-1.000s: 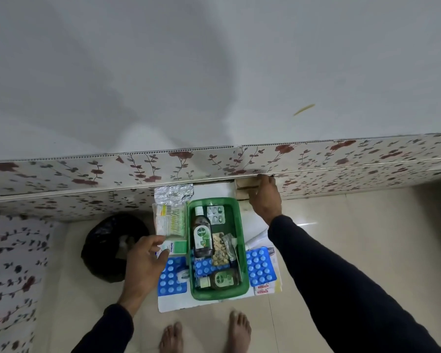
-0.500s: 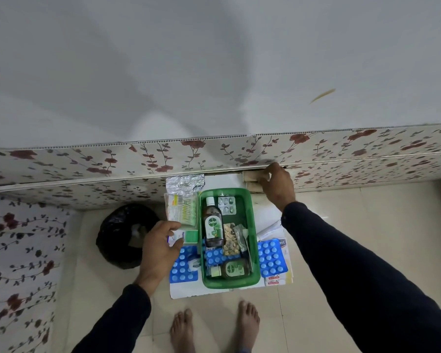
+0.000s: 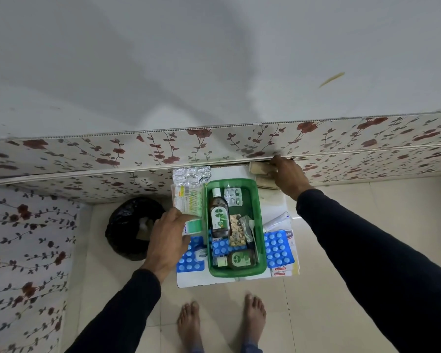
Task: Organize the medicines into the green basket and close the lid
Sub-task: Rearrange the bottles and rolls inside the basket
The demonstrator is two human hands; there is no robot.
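Observation:
The green basket [image 3: 262, 225] sits on a white sheet on the floor, without a lid on it. Inside are an upright-lying Dettol bottle [image 3: 219, 217], a smaller Dettol bottle [image 3: 239, 259], a silver blister pack [image 3: 232, 196], a blue blister strip [image 3: 222, 244] and small sachets. My left hand [image 3: 167, 240] holds a small green-and-white box [image 3: 193, 225] just left of the basket. My right hand [image 3: 288, 179] grips a beige pack [image 3: 261, 168] at the wall behind the basket's right corner.
Silver foil strips [image 3: 191, 174] and a green-yellow pack [image 3: 189, 200] lie left of the basket. Blue blister sheets [image 3: 278, 249] and a white tube [image 3: 276, 221] lie to its right. A black bag [image 3: 133, 225] sits at the left. My bare feet [image 3: 222, 324] stand below.
The view has shifted a little. My left hand stays beside the basket with the small box, and my right hand stays on the beige pack at the wall.

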